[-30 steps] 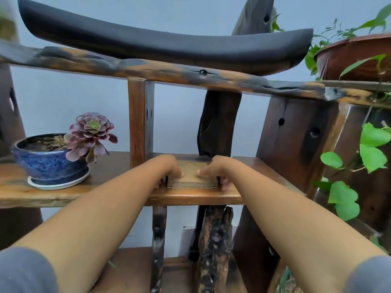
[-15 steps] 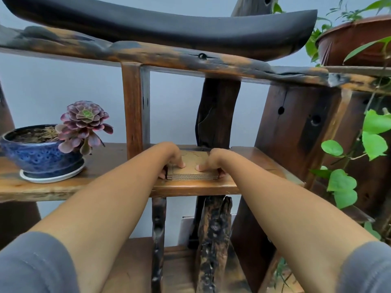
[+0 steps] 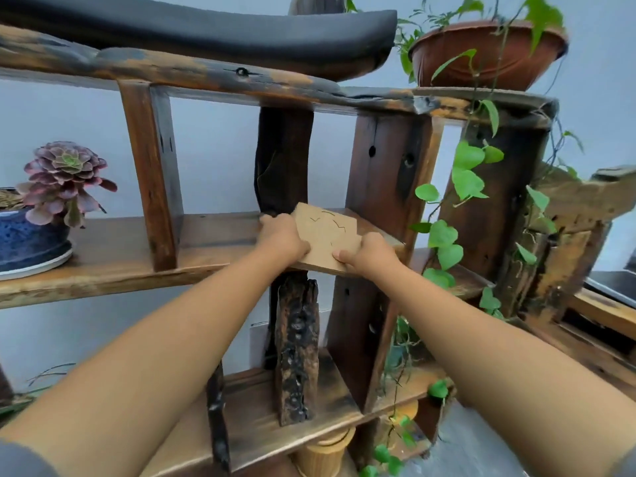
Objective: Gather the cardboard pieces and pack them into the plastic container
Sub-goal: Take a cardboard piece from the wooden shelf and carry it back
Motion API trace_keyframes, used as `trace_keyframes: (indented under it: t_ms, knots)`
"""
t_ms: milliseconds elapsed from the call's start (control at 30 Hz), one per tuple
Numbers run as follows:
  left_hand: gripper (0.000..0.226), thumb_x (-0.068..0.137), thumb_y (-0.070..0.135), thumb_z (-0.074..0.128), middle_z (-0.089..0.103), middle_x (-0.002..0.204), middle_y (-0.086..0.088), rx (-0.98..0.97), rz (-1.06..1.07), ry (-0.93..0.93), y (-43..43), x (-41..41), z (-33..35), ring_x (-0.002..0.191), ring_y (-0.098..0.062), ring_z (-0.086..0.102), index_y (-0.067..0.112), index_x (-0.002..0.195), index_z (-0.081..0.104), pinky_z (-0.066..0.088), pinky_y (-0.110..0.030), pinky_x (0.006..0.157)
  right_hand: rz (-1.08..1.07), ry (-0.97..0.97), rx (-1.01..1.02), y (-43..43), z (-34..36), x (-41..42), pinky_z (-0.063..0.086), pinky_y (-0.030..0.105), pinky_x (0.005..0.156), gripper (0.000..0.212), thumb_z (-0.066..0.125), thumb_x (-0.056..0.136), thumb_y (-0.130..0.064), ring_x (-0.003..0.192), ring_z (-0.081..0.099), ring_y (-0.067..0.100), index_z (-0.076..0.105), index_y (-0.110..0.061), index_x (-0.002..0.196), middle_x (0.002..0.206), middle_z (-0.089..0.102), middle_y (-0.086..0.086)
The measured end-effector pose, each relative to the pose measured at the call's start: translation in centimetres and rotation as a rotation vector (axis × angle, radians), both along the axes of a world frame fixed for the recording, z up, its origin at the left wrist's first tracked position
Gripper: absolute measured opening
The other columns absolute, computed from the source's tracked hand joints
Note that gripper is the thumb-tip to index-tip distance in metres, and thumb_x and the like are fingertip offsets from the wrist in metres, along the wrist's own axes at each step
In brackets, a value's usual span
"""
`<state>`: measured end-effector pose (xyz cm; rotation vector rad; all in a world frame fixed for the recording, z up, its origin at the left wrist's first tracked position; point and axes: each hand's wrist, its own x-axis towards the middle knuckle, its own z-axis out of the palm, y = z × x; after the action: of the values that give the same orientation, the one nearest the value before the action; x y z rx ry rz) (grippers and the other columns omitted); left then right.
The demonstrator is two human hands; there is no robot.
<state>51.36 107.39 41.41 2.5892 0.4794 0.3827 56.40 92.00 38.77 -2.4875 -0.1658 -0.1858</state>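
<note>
A stack of brown cardboard pieces [image 3: 323, 235] with small cut marks on its top face is held between both hands, tilted and raised just above the middle wooden shelf [image 3: 120, 256]. My left hand [image 3: 280, 237] grips its left side. Its near right corner is gripped by my right hand [image 3: 370, 253]. No plastic container shows in this view.
A purple succulent [image 3: 63, 182] in a blue pot [image 3: 27, 242] stands on the shelf at the left. A brown pot [image 3: 488, 55] with trailing green vines [image 3: 464, 180] is at the upper right. Dark wooden posts [image 3: 282, 160] stand close behind the cardboard. A lower shelf [image 3: 261, 425] lies beneath.
The cardboard stack has come up off the shelf and tilted, turned slightly. Both hands have shifted right with it, and the view has swung to the right.
</note>
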Motion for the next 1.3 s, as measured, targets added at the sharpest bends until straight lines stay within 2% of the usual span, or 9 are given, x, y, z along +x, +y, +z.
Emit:
trace_keyframes:
  t_ms: [67,167,267,400,467,767,867,1133,1300]
  knots:
    - [0.059,0.084,0.035,0.071,0.045,0.131,-0.017,-0.036,-0.064,-0.020,-3.4,-1.3,-1.4,0.116,-0.031,0.052,0.005,0.130,0.048,0.045,-0.033,0.089,-0.027,0.014,0.028,-4.3,-1.3,-2.0,0.041,0.031,0.064,0.047,0.076,0.078,-0.048,0.082,0.056,0.024,0.056,-0.009,0.096,0.085,0.057,0.003]
    - [0.055,0.081,0.038,0.073,0.054,0.125,-0.013,-0.078,-0.179,-0.012,-9.0,-3.4,-3.9,0.104,-0.027,0.055,0.007,0.122,0.053,0.043,-0.032,0.076,-0.082,0.028,0.061,-11.9,-3.4,-6.4,0.043,0.034,0.067,0.041,0.071,0.084,-0.042,0.086,0.057,0.028,0.058,-0.004,0.089,0.085,0.059,0.006]
    - [0.061,0.079,0.040,0.076,0.052,0.127,-0.014,-0.142,-0.277,0.057,-15.7,-5.9,-7.0,0.106,-0.029,0.057,0.007,0.122,0.049,0.043,-0.033,0.074,-0.160,0.042,0.132,-19.4,-6.1,-11.7,0.046,0.034,0.075,0.035,0.068,0.087,-0.034,0.096,0.063,0.028,0.066,-0.006,0.107,0.102,0.067,0.009]
    - [0.062,0.080,0.041,0.074,0.048,0.128,-0.014,-0.179,-0.404,0.185,-25.6,-10.2,-11.7,0.096,-0.026,0.053,0.006,0.124,0.048,0.042,-0.032,0.076,-0.313,0.115,0.188,-28.8,-10.3,-18.8,0.052,0.039,0.082,0.043,0.066,0.088,-0.027,0.103,0.063,0.030,0.055,-0.007,0.124,0.117,0.064,0.012]
    - [0.060,0.080,0.041,0.074,0.052,0.128,-0.014,-0.198,-0.462,0.247,-30.0,-12.3,-14.1,0.106,-0.029,0.057,0.006,0.124,0.052,0.047,-0.033,0.082,-0.394,0.152,0.170,-33.1,-12.8,-21.9,0.047,0.034,0.080,0.041,0.065,0.088,-0.026,0.108,0.060,0.030,0.054,-0.008,0.124,0.122,0.062,0.013]
    - [0.051,0.082,0.035,0.072,0.050,0.120,-0.011,-0.168,-0.704,0.383,-48.2,-22.7,-22.0,0.109,-0.025,0.051,0.011,0.123,0.055,0.046,-0.033,0.093,-0.756,0.252,0.255,-47.8,-21.9,-36.8,0.040,0.031,0.078,0.036,0.057,0.087,-0.024,0.109,0.056,0.035,0.055,-0.005,0.116,0.118,0.058,0.017]
    - [0.051,0.081,0.032,0.073,0.060,0.124,-0.014,-0.186,-0.818,0.447,-52.8,-26.1,-24.4,0.113,-0.031,0.058,0.005,0.121,0.056,0.049,-0.033,0.087,-0.843,0.259,0.275,-51.8,-23.8,-42.1,0.049,0.035,0.081,0.033,0.060,0.083,-0.023,0.104,0.058,0.034,0.062,-0.005,0.110,0.108,0.063,0.017]
    - [0.037,0.081,0.019,0.076,0.071,0.115,-0.016,-0.254,-1.095,0.605,-64.0,-34.8,-28.3,0.105,-0.029,0.067,0.002,0.113,0.067,0.048,-0.025,0.079,-1.173,0.324,0.326,-58.7,-27.1,-54.7,0.048,0.034,0.079,0.032,0.064,0.086,-0.026,0.100,0.061,0.033,0.064,-0.002,0.107,0.109,0.064,0.017]
    - [0.042,0.081,0.020,0.075,0.069,0.120,-0.016,-0.148,-1.376,0.660,-70.7,-39.3,-29.8,0.111,-0.029,0.064,0.000,0.117,0.064,0.050,-0.028,0.091,-1.462,0.327,0.341,-60.8,-28.0,-61.0,0.047,0.035,0.081,0.031,0.059,0.088,-0.027,0.099,0.059,0.032,0.060,-0.005,0.110,0.110,0.054,0.012]
